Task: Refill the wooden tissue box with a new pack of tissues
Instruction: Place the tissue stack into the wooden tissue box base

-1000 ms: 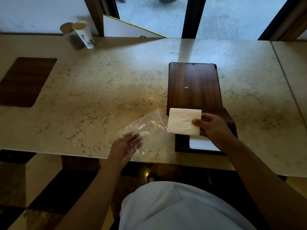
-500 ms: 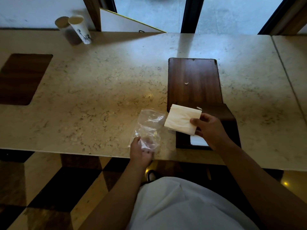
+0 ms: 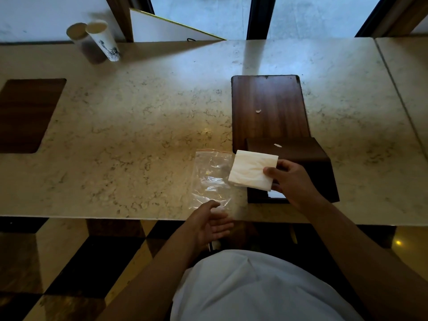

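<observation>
1. Marble forms the table top point(image 3: 143, 126), pale and veined, with a dark wood panel point(image 3: 27, 114) set flush into it at the far left.
2. Dark, straight-grained wood makes up the tissue box point(image 3: 308, 163), a low rectangular shell lying near the table's front edge; a flat wooden board point(image 3: 266, 105) of the same finish lies just behind it, touching or nearly so.
3. A sliver of white shows at the box's near opening, possibly tissues already inside; the view is too dim to be sure.
4. The tissue stack point(image 3: 251, 170) is soft, cream-white, squarish and slightly crumpled, held tilted above the box's left front corner.
5. The right hand point(image 3: 289, 181) pinches the stack's right edge, thumb on top and fingers curled beneath.
6. A clear plastic bag point(image 3: 212, 177), thin, wrinkled and glossy with a red strip along its top edge, lies flat on the marble just left of the box.
7. The left hand point(image 3: 213, 224) hovers at the table's front edge, palm up, fingers loosely spread, holding nothing; its fingertips are close to the bag's near corner.
8. Two paper cups point(image 3: 97, 40) stand at the far left corner.
</observation>
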Demonstrator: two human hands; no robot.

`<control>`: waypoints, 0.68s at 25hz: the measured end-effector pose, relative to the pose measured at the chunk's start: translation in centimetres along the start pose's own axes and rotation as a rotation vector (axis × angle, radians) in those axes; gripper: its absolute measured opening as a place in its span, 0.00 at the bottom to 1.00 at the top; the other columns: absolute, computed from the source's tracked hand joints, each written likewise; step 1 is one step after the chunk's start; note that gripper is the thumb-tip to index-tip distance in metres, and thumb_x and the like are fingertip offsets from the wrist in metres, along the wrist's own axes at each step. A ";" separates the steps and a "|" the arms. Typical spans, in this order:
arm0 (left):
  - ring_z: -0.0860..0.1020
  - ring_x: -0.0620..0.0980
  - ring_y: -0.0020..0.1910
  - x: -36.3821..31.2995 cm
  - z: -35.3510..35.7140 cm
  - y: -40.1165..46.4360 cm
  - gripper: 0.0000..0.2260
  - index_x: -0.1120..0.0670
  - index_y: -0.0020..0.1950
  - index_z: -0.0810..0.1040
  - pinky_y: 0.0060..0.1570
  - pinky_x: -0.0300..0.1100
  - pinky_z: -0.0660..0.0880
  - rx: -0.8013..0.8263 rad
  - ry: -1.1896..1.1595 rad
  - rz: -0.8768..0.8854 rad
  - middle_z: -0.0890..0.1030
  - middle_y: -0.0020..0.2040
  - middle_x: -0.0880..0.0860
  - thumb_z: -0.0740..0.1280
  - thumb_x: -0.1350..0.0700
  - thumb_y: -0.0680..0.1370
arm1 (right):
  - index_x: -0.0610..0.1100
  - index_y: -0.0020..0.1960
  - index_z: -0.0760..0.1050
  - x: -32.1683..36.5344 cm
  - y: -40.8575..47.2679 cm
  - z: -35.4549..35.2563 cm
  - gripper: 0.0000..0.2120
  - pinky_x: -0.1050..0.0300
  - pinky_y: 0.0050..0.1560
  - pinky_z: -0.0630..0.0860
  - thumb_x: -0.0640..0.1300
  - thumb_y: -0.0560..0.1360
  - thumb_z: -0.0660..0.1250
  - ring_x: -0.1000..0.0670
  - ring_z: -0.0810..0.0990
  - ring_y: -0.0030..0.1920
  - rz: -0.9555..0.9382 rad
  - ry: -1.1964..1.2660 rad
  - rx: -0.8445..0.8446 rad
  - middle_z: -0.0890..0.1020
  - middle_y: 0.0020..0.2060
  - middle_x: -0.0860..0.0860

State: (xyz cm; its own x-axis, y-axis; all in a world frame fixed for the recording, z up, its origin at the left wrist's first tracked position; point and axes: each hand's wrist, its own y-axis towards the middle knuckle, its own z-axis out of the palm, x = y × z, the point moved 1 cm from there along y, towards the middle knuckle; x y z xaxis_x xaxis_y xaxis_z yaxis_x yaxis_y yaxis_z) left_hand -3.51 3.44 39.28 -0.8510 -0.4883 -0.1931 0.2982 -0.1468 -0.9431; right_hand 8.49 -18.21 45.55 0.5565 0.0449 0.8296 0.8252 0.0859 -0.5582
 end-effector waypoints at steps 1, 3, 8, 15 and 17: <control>0.86 0.59 0.50 -0.4 -0.1 -0.5 0.23 0.65 0.63 0.78 0.48 0.51 0.82 0.041 0.071 -0.006 0.86 0.54 0.63 0.66 0.46 0.78 | 0.41 0.62 0.77 0.0 0.0 0.0 0.13 0.56 0.43 0.84 0.37 0.77 0.70 0.47 0.84 0.53 -0.001 -0.002 0.012 0.84 0.54 0.47; 0.86 0.60 0.51 -1.7 -0.1 -1.1 0.29 0.64 0.62 0.78 0.53 0.53 0.82 0.101 0.143 0.038 0.86 0.54 0.64 0.65 0.39 0.77 | 0.44 0.59 0.78 0.1 -0.2 0.0 0.11 0.56 0.43 0.84 0.38 0.77 0.70 0.48 0.86 0.52 0.003 0.016 0.046 0.84 0.55 0.47; 0.78 0.67 0.65 -4.9 2.6 -1.9 0.40 0.61 0.71 0.73 0.69 0.62 0.70 0.397 -0.070 0.086 0.79 0.65 0.68 0.60 0.28 0.75 | 0.46 0.61 0.80 -0.3 -1.1 0.2 0.18 0.49 0.49 0.83 0.42 0.71 0.75 0.45 0.86 0.54 0.074 0.162 0.212 0.86 0.55 0.46; 0.78 0.65 0.65 -6.0 6.0 -2.2 0.31 0.63 0.68 0.76 0.65 0.62 0.74 0.450 -0.060 0.184 0.79 0.66 0.65 0.65 0.38 0.78 | 0.45 0.57 0.82 -2.1 -2.3 -3.0 0.21 0.51 0.45 0.83 0.44 0.66 0.79 0.45 0.87 0.53 0.091 0.150 0.125 0.87 0.52 0.45; 0.83 0.60 0.58 -5.5 7.1 -2.0 0.21 0.60 0.64 0.79 0.58 0.58 0.80 0.360 0.058 0.280 0.84 0.58 0.62 0.69 0.47 0.78 | 0.45 0.57 0.82 -2.8 -2.6 -4.3 0.15 0.51 0.46 0.84 0.41 0.70 0.77 0.44 0.87 0.52 0.088 0.151 0.104 0.87 0.52 0.45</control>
State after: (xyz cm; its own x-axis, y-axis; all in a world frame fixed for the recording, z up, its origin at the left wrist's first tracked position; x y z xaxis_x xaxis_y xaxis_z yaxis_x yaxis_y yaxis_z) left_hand 3.65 0.28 44.11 -0.7361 -0.5043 -0.4515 0.6425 -0.3107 -0.7005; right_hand 5.18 -22.85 44.62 0.6409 -0.0925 0.7620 0.7625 0.1908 -0.6182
